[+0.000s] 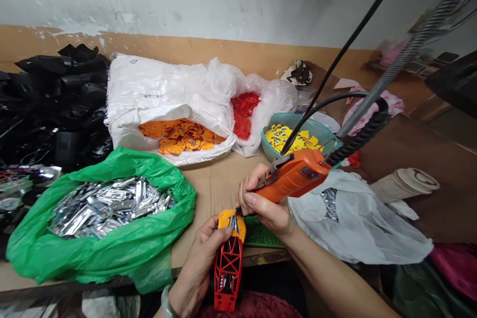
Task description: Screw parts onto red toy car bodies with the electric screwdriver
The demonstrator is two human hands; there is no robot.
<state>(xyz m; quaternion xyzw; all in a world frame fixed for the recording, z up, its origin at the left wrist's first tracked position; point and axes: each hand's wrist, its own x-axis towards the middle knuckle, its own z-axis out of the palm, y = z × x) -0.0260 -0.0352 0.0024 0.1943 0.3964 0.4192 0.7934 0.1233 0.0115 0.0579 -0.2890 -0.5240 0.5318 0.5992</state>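
My left hand (201,253) is closed around a toy crane part (228,278) with a red lattice frame and an orange plate bearing blue print at its upper end. The left thumb presses on that plate. In my right hand (270,208) is an orange electric screwdriver (292,176), held at a slant with its cable running up to the right. Its dark tip meets the upper right edge of the orange plate; whether a screw sits there is hidden. Below the right hand, a green perforated mat (261,233) lies at the table's front edge.
A green bag (149,253) of shiny metal strips stands left. Behind are a white sack (156,82) of orange plates, a plastic bag (279,92) of red parts and a teal basin (270,141) of yellow pieces. Black parts (67,94) pile up far left. A metal conduit (395,67) crosses the right.
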